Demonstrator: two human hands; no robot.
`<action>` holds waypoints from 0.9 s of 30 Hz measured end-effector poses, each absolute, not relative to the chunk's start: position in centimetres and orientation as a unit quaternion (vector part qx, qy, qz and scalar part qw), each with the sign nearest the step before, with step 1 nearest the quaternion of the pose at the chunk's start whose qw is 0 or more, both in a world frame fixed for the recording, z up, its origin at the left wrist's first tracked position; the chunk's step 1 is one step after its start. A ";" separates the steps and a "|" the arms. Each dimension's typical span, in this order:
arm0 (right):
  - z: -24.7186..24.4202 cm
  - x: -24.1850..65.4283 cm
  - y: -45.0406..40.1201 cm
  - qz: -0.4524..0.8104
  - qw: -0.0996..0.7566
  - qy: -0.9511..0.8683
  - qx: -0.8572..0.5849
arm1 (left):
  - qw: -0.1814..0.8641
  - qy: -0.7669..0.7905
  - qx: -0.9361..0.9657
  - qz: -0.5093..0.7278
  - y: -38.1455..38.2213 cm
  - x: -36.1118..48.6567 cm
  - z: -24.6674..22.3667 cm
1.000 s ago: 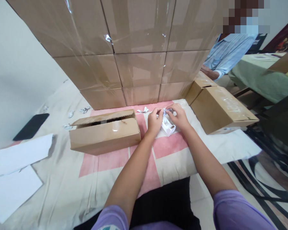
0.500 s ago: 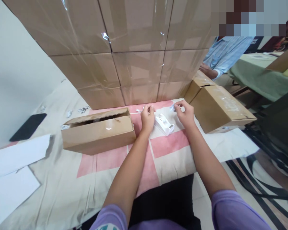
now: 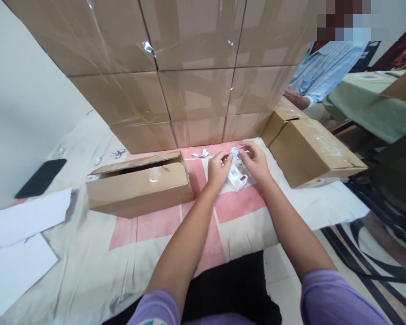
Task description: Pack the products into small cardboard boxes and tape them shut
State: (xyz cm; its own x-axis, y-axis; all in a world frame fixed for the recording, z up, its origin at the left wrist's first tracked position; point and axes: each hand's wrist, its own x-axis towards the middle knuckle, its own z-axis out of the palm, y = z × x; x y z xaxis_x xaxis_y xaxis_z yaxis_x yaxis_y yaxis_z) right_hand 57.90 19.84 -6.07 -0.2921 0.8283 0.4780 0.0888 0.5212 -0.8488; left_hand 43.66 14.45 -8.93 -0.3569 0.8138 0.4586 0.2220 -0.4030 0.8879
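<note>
My right hand (image 3: 255, 161) is closed on a crumpled piece of white printed paper (image 3: 236, 152), held above the pink and white cloth. Close beside it, my left hand (image 3: 219, 169) has its thumb and fingers pinched together near the paper's edge. Whatever lies in that pinch is too small to make out. Just below both hands stands a white tape dispenser (image 3: 237, 179), partly covered by my left hand. Another crumpled paper scrap (image 3: 200, 154) rests on the cloth, left of and beyond my left hand.
A wall of taped cardboard boxes (image 3: 196, 95) rises behind my hands. An opened carton (image 3: 138, 192) lies to the left, another box (image 3: 314, 153) to the right. Farther left are a black phone (image 3: 40, 178) and white sheets (image 3: 20, 266). A person in a blue shirt (image 3: 331, 67) is behind the boxes.
Both hands have come together over the tape dispenser, the left moving right and the right moving slightly left with its paper. The scrap behind my left hand now shows more fully.
</note>
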 end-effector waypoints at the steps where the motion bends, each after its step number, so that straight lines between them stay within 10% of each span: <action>1: -6.1 57.9 20.0 0.372 0.500 -0.713 -0.321 | 0.231 0.503 0.507 0.661 14.5 43.6 -9.0; 27: -6.4 57.2 19.9 0.409 0.449 -0.711 -0.355 | 0.278 0.484 0.389 0.733 15.1 42.9 -9.2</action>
State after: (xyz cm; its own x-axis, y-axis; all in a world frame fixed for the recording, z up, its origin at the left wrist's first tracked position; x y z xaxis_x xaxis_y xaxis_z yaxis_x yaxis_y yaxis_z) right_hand 57.19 19.94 -6.42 -0.3454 0.8716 0.3478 0.1386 0.4139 -0.8997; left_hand 42.90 15.09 -9.24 -0.5429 0.7837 0.3019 -0.0300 -0.3773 0.9256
